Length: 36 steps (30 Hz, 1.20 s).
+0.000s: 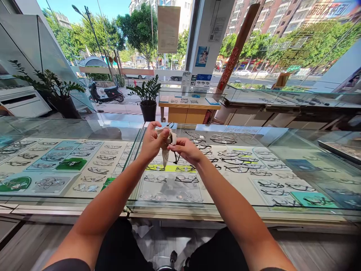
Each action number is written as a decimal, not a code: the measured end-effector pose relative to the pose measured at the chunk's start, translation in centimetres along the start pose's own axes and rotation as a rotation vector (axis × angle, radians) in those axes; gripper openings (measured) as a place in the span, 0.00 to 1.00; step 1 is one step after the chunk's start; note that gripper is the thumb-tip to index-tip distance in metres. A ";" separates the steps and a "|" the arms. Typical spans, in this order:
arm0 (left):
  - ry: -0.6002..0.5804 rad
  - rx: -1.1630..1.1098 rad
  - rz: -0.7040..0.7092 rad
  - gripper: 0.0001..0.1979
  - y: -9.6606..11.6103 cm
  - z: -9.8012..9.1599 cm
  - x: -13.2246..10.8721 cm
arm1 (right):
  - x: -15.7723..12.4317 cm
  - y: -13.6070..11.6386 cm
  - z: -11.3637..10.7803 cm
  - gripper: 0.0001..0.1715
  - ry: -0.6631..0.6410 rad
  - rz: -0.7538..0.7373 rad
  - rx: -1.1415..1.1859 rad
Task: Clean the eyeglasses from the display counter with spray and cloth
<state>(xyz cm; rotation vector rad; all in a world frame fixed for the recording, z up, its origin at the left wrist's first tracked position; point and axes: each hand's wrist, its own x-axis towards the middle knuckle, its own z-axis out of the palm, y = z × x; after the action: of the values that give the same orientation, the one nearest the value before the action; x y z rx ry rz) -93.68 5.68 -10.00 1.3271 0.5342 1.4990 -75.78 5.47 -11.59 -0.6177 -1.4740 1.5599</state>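
Note:
Both my hands meet above the glass display counter, at the middle of the head view. My left hand (153,142) is closed on a pale cloth (165,157), whose loose end hangs down below the fingers. Dark-framed eyeglasses (176,157) are partly wrapped in the cloth; one thin arm of them points downward. My right hand (188,150) pinches the eyeglasses at their right side, with the cloth touching its fingertips. Most of the frame and the lenses are hidden by fingers and cloth.
Under the counter's glass top (172,209) lie rows of eyeglasses (186,179) on pale and green boards. Past the counter stand a potted plant (148,101) and a wooden display table (188,107), before large windows. My legs are close to the counter's front edge.

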 end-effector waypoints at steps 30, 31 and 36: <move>-0.221 -0.132 -0.197 0.21 0.8 -1.0 0.5 | -0.8 -3.4 -4.1 0.34 0.087 -0.213 0.089; -0.239 -0.194 -0.239 0.22 1.0 -0.9 0.4 | -0.8 -3.3 -4.0 0.33 0.084 -0.211 0.095; -0.284 -0.386 -0.385 0.24 1.7 -0.3 -0.3 | -0.6 -2.9 -3.6 0.31 0.103 -0.176 0.147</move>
<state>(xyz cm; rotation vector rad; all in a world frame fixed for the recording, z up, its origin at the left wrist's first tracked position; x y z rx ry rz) -94.63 4.82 -8.83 1.0392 0.2769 1.0134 -71.79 6.61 -9.53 -0.4631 -1.2883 1.4622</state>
